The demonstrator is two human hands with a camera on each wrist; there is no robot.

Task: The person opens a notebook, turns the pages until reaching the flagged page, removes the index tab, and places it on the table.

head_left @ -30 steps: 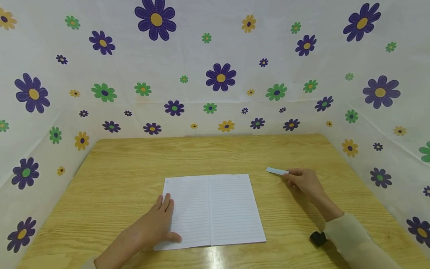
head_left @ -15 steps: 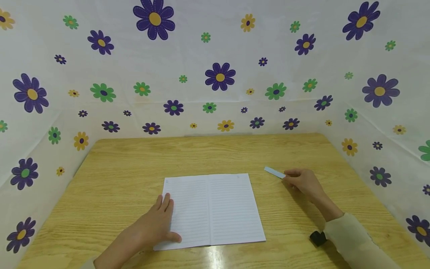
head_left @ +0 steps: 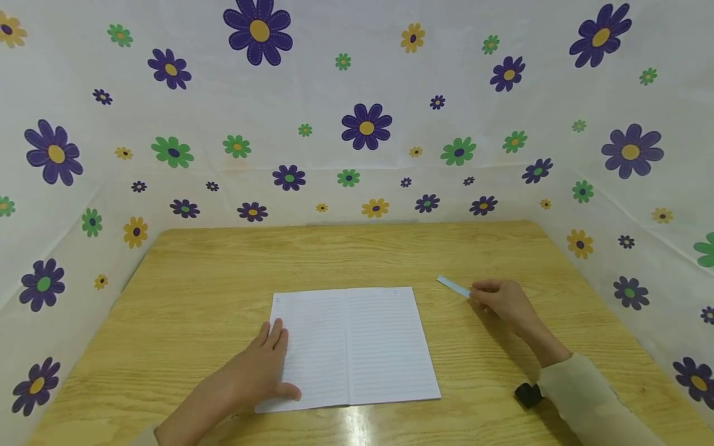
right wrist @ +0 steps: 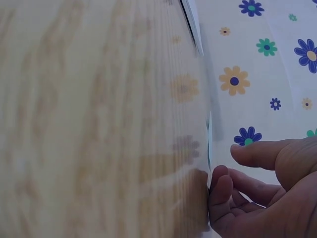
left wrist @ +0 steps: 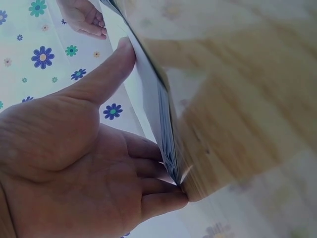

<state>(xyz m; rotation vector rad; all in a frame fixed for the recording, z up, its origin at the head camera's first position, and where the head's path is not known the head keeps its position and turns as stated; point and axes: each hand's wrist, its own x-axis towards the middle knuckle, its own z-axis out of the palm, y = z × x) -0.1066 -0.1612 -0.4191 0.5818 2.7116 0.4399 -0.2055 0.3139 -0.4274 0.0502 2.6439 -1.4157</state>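
Note:
A notebook (head_left: 385,347) lies spread at lined pages on the table. My left hand (head_left: 259,371) rests on its left page, the thumb near the lower edge and the fingers along the left side. In the left wrist view the notebook's page stack (left wrist: 166,129) shows edge-on by my left hand (left wrist: 94,148). A narrow pale-blue strip (head_left: 453,286) lies on the table to the right of the notebook. My right hand (head_left: 504,303) is at its near end, fingertips touching or very close. In the right wrist view the thumb of my right hand (right wrist: 262,193) stands apart from the bent fingers.
The wooden table (head_left: 223,260) has a glossy surface. A small black object (head_left: 527,395) sits by my right sleeve (head_left: 586,384). Flower-printed white cloth (head_left: 312,93) stands around the back and both sides.
The strip has turned, its far end shifting slightly left and its near end coming toward me. My right hand has barely moved; my left hand stays on the notebook.

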